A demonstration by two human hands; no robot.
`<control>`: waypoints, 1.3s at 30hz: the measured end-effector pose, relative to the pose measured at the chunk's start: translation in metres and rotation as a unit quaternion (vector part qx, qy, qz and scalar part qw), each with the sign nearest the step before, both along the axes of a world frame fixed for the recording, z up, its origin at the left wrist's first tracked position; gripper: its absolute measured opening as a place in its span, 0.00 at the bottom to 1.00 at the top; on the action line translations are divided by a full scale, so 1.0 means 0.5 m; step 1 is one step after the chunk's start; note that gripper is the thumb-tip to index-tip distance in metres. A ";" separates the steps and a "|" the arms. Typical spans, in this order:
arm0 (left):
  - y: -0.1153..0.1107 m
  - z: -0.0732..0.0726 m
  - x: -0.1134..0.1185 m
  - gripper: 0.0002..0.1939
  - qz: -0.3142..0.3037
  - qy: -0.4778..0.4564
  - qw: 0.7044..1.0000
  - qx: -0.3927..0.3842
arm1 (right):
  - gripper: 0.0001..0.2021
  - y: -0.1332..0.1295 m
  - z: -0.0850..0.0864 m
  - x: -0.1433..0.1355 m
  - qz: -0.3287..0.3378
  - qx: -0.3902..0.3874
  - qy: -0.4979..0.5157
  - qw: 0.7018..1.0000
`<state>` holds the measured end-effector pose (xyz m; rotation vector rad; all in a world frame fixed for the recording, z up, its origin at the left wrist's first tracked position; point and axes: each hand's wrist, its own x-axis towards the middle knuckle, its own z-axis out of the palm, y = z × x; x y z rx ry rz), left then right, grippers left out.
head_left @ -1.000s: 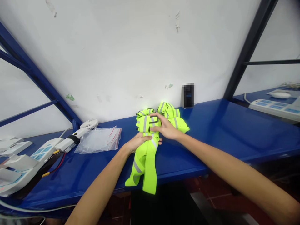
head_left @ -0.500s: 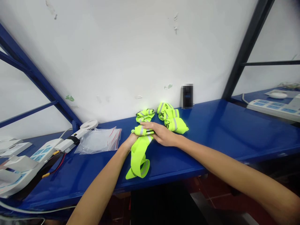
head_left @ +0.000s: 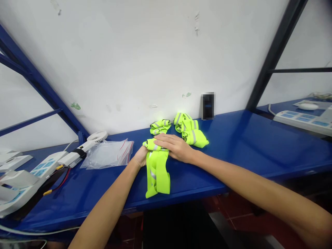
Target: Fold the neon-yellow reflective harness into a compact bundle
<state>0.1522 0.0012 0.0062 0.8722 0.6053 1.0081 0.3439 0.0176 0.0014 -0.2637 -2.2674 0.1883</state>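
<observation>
A neon-yellow reflective strap (head_left: 158,167) with grey stripes is partly rolled up, its loose tail hanging down toward the table's front edge. My left hand (head_left: 141,156) grips the left end of the roll; most of its fingers are hidden beneath the cloth. From the right, my right hand (head_left: 177,147) lies over the roll with its fingers closed across the top. Just behind my hands sits a folded neon-yellow bundle (head_left: 160,127). Several similar rolled bundles (head_left: 190,129) lie together beyond my right hand.
On the blue table (head_left: 233,145), clear plastic zip bags (head_left: 109,154) lie left of my hands, beside a white handheld fan (head_left: 97,136). Power strips (head_left: 43,169) and wires are at far left. A pixelated black object (head_left: 208,106) stands against the wall.
The strap's tail, curled in a loop before, now hangs straighter and slightly to the right. My right fingers have shifted a little left over the roll.
</observation>
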 end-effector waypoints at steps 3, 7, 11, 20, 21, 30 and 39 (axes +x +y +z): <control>-0.005 0.013 -0.014 0.29 -0.017 -0.011 1.000 -0.018 | 0.28 -0.009 0.008 0.003 -0.017 -0.080 0.069 0.994; -0.005 0.020 -0.027 0.32 -0.084 0.005 0.995 -0.052 | 0.24 -0.007 0.019 -0.003 -0.041 -0.260 0.178 0.948; 0.007 0.004 -0.024 0.32 -0.029 0.089 0.995 0.039 | 0.22 0.020 0.021 -0.010 -0.025 -0.459 0.280 0.843; 0.023 0.001 -0.018 0.13 0.291 0.264 0.867 0.308 | 0.41 0.027 0.019 -0.007 -0.068 -0.635 0.214 0.739; 0.024 0.001 -0.019 0.12 0.309 0.270 0.856 0.316 | 0.41 0.027 0.015 -0.008 -0.078 -0.622 0.208 0.751; 0.038 -0.026 -0.027 0.13 0.217 0.241 0.913 0.249 | 0.27 0.012 0.015 -0.006 -0.036 -0.471 0.110 0.874; 0.024 -0.027 -0.012 0.17 0.199 0.248 0.922 0.221 | 0.25 0.032 0.001 -0.004 0.001 -0.475 0.101 0.874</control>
